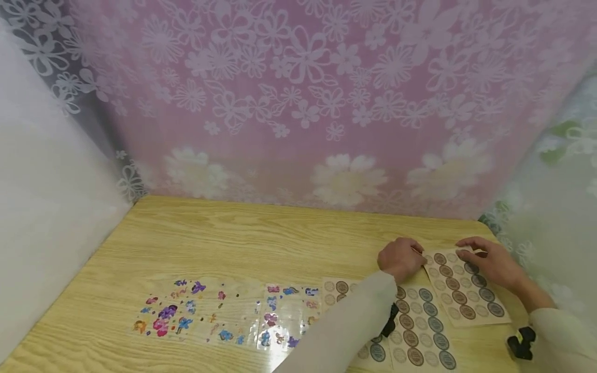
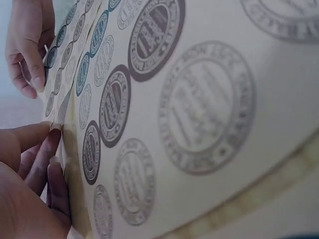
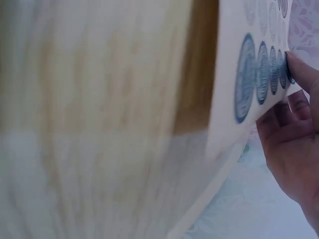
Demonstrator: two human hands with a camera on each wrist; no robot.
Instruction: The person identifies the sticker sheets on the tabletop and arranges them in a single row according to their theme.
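A pale sheet of round brown, grey and cream stickers (image 1: 459, 298) lies slanted at the table's right end. My left hand (image 1: 399, 257) pinches its upper left corner; in the left wrist view the thumb and fingertips meet at the paper's edge. At the upper right, my right hand (image 1: 496, 264) grips the same sticker sheet, thumb on top and fingers beneath, as the right wrist view shows. That view also has the sheet's edge (image 3: 227, 99) raised off the wood. Just left lies a second round-sticker sheet (image 1: 422, 324); a third (image 1: 331, 292) is partly hidden by my left sleeve.
Farther left on the wooden table (image 1: 224, 233) lie clear sheets of colourful cartoon stickers (image 1: 168, 313), one shiny with glare (image 1: 280, 316). A pink flowered curtain (image 1: 280, 103) hangs behind the table. Pale cloth (image 1: 46, 181) borders the left side.
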